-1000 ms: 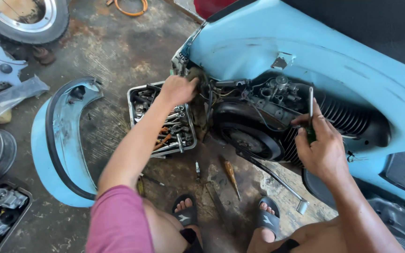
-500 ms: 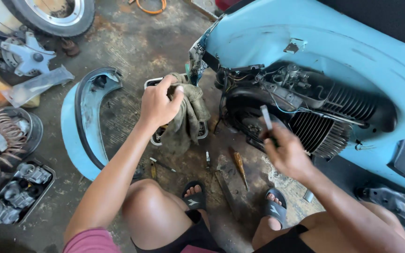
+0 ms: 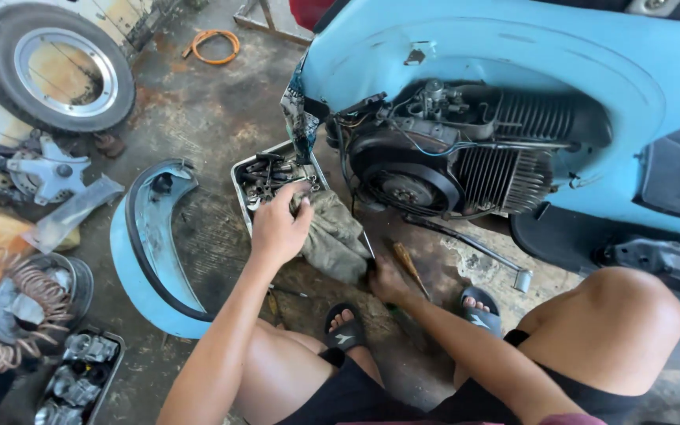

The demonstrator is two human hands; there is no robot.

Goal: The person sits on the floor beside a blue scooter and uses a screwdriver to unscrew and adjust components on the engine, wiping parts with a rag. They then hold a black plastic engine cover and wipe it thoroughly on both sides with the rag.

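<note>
A pale blue scooter body (image 3: 513, 55) is seen up and to the right of the left fingers (image 3: 299, 206), its finned engine (image 3: 466, 157) laid bare. A detached blue side panel (image 3: 139, 252) is laid just left of them. Far up-left a wheel (image 3: 57, 67) is seen, with an orange cable coil (image 3: 212, 46) near it. Coiled springs (image 3: 9, 315) and a tray of metal parts (image 3: 76, 378) are set well down-left.
</note>
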